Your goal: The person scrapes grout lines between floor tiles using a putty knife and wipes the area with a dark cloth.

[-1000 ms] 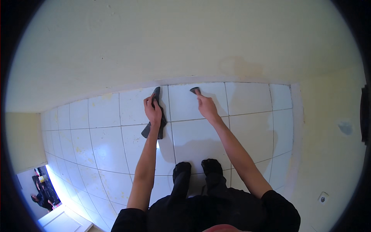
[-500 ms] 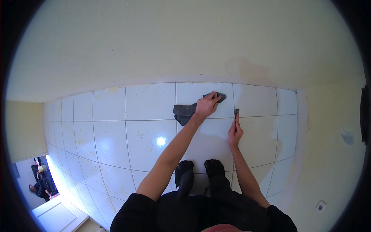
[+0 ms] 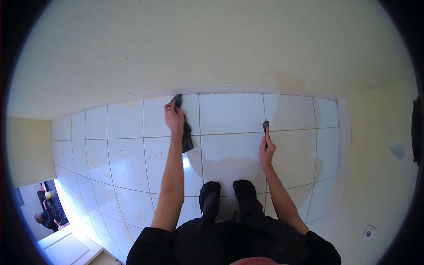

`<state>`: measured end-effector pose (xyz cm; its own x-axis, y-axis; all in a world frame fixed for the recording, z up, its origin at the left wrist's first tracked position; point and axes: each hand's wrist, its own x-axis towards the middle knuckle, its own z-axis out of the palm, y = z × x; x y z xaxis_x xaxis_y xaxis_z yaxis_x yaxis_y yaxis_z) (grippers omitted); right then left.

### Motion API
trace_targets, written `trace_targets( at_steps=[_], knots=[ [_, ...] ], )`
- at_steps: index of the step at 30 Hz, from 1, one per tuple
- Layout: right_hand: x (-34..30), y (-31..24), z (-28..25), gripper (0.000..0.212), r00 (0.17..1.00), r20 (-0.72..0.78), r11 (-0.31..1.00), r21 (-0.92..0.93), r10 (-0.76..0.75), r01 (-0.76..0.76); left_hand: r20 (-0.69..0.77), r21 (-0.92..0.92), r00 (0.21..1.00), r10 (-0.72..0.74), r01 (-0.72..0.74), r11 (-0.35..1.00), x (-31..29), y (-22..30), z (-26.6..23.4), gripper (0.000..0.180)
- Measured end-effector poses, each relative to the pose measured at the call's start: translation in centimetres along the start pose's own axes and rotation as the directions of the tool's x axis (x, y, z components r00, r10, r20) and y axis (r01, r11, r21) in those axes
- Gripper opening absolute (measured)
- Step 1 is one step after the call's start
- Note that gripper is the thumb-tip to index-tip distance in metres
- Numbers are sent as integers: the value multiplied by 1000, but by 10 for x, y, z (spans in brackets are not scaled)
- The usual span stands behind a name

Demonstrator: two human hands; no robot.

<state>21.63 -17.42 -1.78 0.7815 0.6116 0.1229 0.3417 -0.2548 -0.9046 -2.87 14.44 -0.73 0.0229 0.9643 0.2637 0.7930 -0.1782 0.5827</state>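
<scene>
Head view | left hand point(image 3: 174, 118) gripping dark cloth point(image 3: 188, 140), one end poking out ahead of fingers, rest behind and right of hand, over tiles point(image 3: 229, 114) | right hand point(image 3: 266, 152) closed round dark tool point(image 3: 266, 125), its tip ahead of fingers | wall point(image 3: 198, 53) just ahead of left hand; feet point(image 3: 244, 190) behind and between both hands

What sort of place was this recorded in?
Likely an indoor room, perhaps in a home. It has a white tiled floor spotted with yellowish marks, a plain cream wall, and what looks like a white panelled door beside a bright opening at the lower left.
</scene>
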Motion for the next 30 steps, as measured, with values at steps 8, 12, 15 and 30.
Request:
trace_targets(
  at_steps=[8,12,15,30],
  knots=[
    [-4,11,-8,47,987,-89,972,208,132,-112,871,-386,400,285,200,900,-49,67,-73,30],
    [-4,7,-14,46,983,-137,974,206,123,-93,726,-550,483,489,-19,835,-168,120,-37,45],
    [-1,1,-11,46,986,-129,984,156,108,-88,387,-511,451,804,-621,594,-220,123,14,50],
    [-2,17,-17,48,997,-71,997,73,9,-4,219,-101,902,372,-358,928,-13,38,22,39]
  ],
)
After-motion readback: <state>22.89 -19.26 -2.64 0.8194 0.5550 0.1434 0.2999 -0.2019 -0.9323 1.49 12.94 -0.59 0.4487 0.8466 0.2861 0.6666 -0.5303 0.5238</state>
